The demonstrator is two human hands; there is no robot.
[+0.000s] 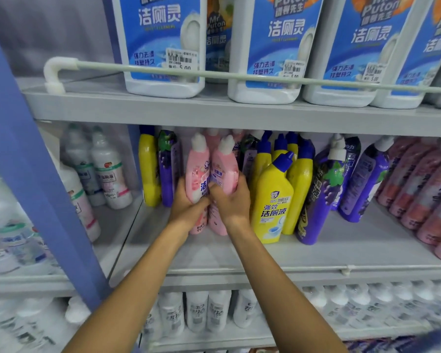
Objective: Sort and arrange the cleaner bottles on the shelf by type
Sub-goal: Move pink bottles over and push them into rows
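Middle shelf (214, 253), near the left end: two pink bottles stand side by side, touching, white caps up. The left hand (187, 208) grips the left pink bottle (197, 171) low on its body, fingers curled round it. The right hand (231, 202) grips the right pink bottle (225, 166) likewise, fingers curled over its label. The two hands touch between the bottles. The pink labels carry Chinese text; only 洁 reads plainly on the left one.

Left of the pair stand a yellow bottle (148, 169) and a purple bottle (167, 169). Just right of the pair is a mixed cluster: a front yellow bottle (273, 200) with a blue cap, marked 强效 洁厕液, more yellow ones behind, then purple grape-print bottles (316, 200). Farther right lie dark pink bottles (418, 187) (labels too blurred to read).

On the upper shelf, behind a rail (214, 75), are white jugs (163, 34) with blue labels reading "Mr Puton" and 洁厕灵, each with a price tag showing 5.00.
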